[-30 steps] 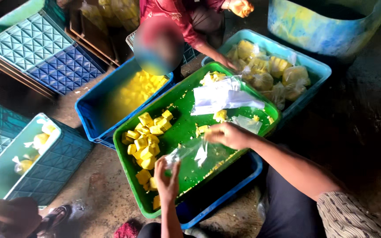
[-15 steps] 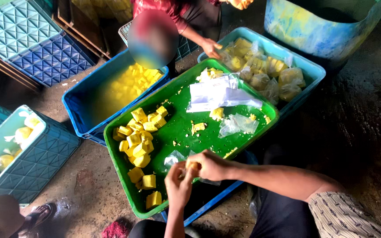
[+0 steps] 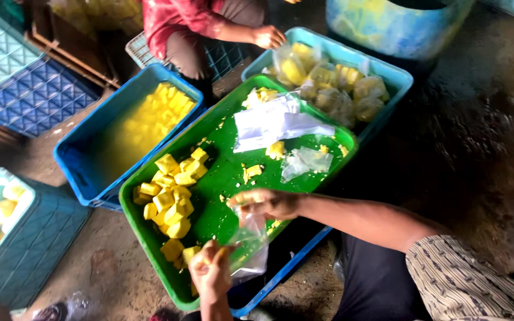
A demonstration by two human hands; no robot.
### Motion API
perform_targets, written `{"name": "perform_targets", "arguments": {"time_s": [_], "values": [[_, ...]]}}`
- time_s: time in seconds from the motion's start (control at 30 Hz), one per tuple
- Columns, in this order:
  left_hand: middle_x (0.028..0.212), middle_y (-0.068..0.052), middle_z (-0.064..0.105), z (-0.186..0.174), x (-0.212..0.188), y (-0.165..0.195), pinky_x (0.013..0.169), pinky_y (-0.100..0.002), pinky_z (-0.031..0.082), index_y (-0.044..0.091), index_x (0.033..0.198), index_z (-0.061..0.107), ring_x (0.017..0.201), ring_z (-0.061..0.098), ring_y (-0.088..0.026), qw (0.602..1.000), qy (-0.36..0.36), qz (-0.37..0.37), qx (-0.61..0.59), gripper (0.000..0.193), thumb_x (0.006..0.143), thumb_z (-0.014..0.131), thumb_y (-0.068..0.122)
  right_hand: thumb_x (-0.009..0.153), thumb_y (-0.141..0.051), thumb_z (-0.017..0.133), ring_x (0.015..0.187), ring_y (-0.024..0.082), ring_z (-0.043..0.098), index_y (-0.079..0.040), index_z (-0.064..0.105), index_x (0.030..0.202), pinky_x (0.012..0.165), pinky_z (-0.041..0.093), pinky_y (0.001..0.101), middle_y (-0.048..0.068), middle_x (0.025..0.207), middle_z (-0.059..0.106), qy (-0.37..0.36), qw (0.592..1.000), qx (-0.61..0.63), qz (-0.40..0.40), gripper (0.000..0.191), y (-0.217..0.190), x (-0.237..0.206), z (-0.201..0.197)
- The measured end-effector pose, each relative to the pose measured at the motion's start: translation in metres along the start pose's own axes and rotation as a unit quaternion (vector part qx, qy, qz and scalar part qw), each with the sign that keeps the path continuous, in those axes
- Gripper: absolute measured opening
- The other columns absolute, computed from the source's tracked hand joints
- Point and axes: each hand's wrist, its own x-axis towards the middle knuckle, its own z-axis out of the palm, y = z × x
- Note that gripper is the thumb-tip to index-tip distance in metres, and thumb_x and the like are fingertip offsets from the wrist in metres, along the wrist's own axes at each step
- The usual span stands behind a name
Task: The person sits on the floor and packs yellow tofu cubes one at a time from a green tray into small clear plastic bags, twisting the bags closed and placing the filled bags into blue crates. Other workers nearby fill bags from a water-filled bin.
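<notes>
Both hands, left hand (image 3: 212, 270) and right hand (image 3: 267, 203), held a clear plastic bag (image 3: 251, 241) over green tray (image 3: 233, 178), lower centre; yellow chunks (image 3: 171, 196) left of it.

One green tray (image 3: 150, 249), two blue crates (image 3: 72, 172), one light-blue tub (image 3: 400, 74), one clear bag (image 3: 251, 244).

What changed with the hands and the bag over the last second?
The right hand drew back from the middle of the green tray to its near edge, joining the left hand. Both now hold a clear plastic bag between them. The yellow chunks, paper stack and blue crate stayed put.
</notes>
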Motion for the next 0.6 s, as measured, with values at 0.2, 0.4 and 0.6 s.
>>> {"name": "perform_targets", "arguments": {"time_s": [0.2, 0.4, 0.6], "values": [[0.076, -0.009, 0.057, 0.003, 0.017, 0.037, 0.073, -0.037, 0.054, 0.005, 0.074, 0.051, 0.071, 0.059, -0.018, 0.957, 0.189, 0.003, 0.222, 0.026, 0.092, 0.067, -0.005, 0.094, -0.003, 0.069, 0.098, 0.016, 0.069, 0.002, 0.054, 0.144, 0.093, 0.058, 0.0328, 0.012, 0.120, 0.070, 0.007, 0.980, -0.150, -0.130, 0.052, -0.011, -0.007, -0.024], [0.099, -0.027, 0.058, 0.052, 0.028, 0.045, 0.082, -0.042, 0.053, -0.002, 0.127, 0.057, 0.097, 0.058, -0.034, 0.618, 0.174, 0.320, 0.696, 0.053, 0.082, 0.080, 0.014, 0.101, -0.011, 0.063, 0.082, 0.013, 0.071, -0.003, 0.074, 0.112, 0.076, 0.061, 0.0297, 0.009, 0.097, 0.077, 0.189, 0.932, -0.296, -0.089, 0.018, -0.010, -0.005, -0.005], [0.086, -0.012, 0.065, 0.061, 0.015, 0.018, 0.064, -0.035, 0.051, 0.004, 0.124, 0.064, 0.072, 0.064, -0.025, 0.818, 0.018, 0.084, 0.568, 0.050, 0.080, 0.081, 0.018, 0.095, -0.015, 0.074, 0.070, 0.013, 0.066, -0.005, 0.075, 0.104, 0.061, 0.054, 0.0311, 0.011, 0.088, 0.078, 0.105, 0.919, -0.368, -0.093, 0.014, -0.007, -0.023, 0.048]]}}
